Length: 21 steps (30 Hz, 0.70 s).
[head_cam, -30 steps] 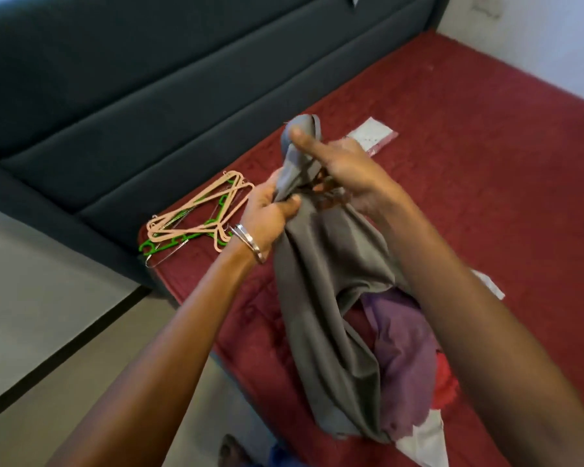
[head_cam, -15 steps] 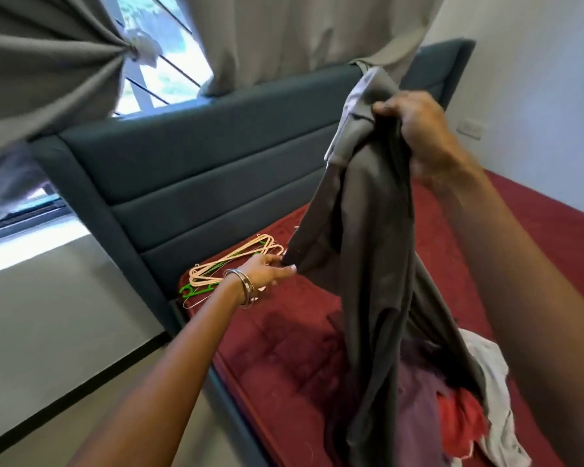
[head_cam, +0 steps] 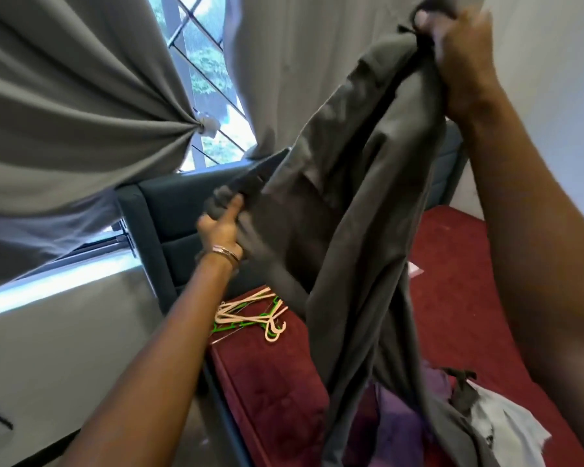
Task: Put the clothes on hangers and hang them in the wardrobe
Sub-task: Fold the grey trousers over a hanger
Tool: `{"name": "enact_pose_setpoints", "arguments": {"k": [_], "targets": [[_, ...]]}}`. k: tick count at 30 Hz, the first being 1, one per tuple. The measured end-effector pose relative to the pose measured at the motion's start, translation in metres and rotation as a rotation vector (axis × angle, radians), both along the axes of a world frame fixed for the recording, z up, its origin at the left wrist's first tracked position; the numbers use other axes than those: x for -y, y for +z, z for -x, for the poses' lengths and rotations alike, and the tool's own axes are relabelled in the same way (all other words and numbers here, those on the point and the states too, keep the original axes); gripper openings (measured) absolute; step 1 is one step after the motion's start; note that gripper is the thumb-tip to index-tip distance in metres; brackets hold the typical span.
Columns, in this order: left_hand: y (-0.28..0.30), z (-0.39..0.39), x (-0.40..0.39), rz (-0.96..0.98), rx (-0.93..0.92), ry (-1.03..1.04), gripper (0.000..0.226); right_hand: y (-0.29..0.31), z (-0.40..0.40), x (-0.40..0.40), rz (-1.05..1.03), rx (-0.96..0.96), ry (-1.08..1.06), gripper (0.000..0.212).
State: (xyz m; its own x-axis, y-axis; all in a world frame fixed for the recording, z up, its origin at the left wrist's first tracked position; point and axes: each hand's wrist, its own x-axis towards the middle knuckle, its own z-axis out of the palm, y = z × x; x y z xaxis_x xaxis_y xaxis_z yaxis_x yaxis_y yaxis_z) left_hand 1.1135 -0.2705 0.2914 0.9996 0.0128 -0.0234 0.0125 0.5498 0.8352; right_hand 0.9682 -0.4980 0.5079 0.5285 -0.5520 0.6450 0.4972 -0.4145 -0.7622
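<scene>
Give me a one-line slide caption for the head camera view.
Both hands, left hand and right hand, hold up a grey cloth garment above pink and green plastic hangers on the red bed.

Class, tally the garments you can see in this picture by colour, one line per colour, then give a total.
Grey: 1, the grey garment held up by the left hand and right hand
Purple: 1, the purple garment on the bed
White: 1, the white garment beside it
Total: 3
More may be hidden behind the grey one.
</scene>
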Motion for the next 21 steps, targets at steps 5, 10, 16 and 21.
{"name": "enact_pose_setpoints", "arguments": {"k": [5, 10, 16, 21], "targets": [[0.076, -0.032, -0.056, -0.067, 0.209, 0.126, 0.021, -0.053, 0.03, 0.051, 0.1, -0.347, 0.03, 0.018], [0.076, -0.032, -0.086, -0.408, 0.406, -0.298, 0.011, -0.118, 0.056, 0.072, -0.043, -0.437, 0.105, 0.024], [0.009, -0.036, -0.107, -0.339, 0.056, -0.712, 0.042, -0.182, 0.071, 0.084, -0.417, -0.417, 0.197, 0.017], [-0.039, -0.026, -0.064, -0.595, -0.257, -0.493, 0.034, -0.26, 0.035, 0.072, -0.499, -0.677, -0.273, 0.029]]}}
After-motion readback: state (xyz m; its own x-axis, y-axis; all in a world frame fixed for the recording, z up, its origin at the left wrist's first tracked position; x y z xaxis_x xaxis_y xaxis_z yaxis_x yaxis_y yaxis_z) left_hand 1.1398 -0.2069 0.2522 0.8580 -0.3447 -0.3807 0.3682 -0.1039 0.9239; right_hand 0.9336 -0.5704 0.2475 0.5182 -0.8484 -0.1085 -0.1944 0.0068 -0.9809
